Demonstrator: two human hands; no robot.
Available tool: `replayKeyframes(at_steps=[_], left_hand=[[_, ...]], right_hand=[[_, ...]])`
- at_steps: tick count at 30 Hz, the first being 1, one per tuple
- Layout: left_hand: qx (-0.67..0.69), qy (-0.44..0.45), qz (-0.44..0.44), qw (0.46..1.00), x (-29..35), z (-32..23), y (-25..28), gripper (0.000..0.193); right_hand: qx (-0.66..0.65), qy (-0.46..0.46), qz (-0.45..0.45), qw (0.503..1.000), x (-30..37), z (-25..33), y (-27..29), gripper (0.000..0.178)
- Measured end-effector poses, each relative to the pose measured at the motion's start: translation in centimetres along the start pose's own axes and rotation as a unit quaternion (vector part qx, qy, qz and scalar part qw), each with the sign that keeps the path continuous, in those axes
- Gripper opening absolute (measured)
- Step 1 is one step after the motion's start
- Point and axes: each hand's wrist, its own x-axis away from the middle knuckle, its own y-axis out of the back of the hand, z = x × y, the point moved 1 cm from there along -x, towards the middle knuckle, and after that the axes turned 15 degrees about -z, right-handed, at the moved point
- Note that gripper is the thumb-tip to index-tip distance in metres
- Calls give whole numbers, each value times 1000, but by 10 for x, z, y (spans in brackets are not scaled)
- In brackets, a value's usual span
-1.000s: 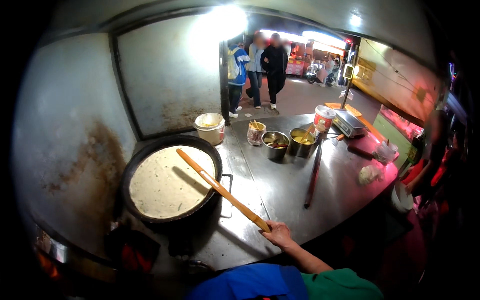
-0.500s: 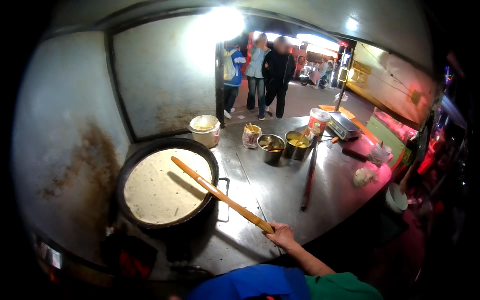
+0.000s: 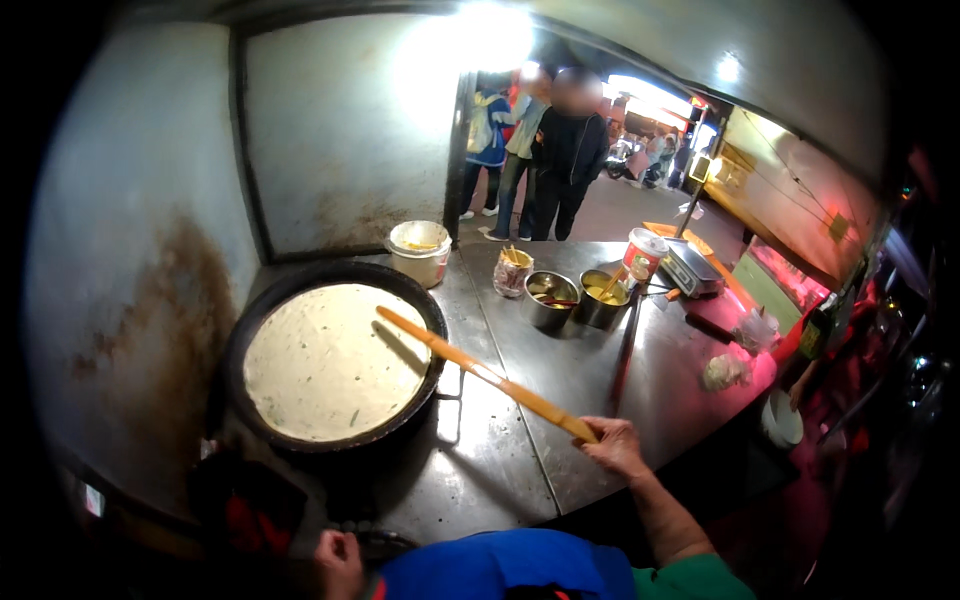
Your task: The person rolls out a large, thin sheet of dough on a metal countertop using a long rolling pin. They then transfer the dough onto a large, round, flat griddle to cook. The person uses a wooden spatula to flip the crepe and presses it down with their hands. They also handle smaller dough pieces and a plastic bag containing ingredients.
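Note:
My right hand [image 3: 613, 447] grips one end of a long, light-brown wooden stick [image 3: 490, 376]. The stick slants up to the left, and its far end hangs over a round black pan [image 3: 238, 350], casting a shadow there. Pale dough flecked with green [image 3: 325, 370] covers the pan's bottom as one flat round. Low at the front edge, my left hand [image 3: 340, 562] is curled closed near the dark rounded shapes below the pan; what its fingers hold, if anything, is hidden.
Behind the pan stands a white bucket [image 3: 420, 268]. Along the steel counter [image 3: 490, 440] are a jar with sticks [image 3: 513, 272], two metal pots [image 3: 549, 318], a red-and-white tub [image 3: 645, 254], a scale [image 3: 692, 268] and a dark rod [image 3: 627, 350]. People [image 3: 570, 150] stand beyond the counter.
My right hand and the stick have moved right, the stick's tip shifting toward the pan's right side. My left hand has come into view at the lower edge. The people outside have moved nearer.

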Motion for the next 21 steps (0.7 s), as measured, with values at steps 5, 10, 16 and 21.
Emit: replayKeyframes(at_steps=[5,10,16,21], left_hand=[[109,-204,-144,962,-66,-68,14,10],[64,-134,-106,983,-158,-113,23,42],[-202,-209,-28,956,-250,-89,7,82],[-345,-113,71,929,-287,-71,-21,97]], right_hand=[[-23,78,9,997,-41,38,68,35],[-81,91,26,992,-80,37,98,46],[161,217,-32,962,-99,118,127,49],[223,295,-62,927,-113,147,140,44]])
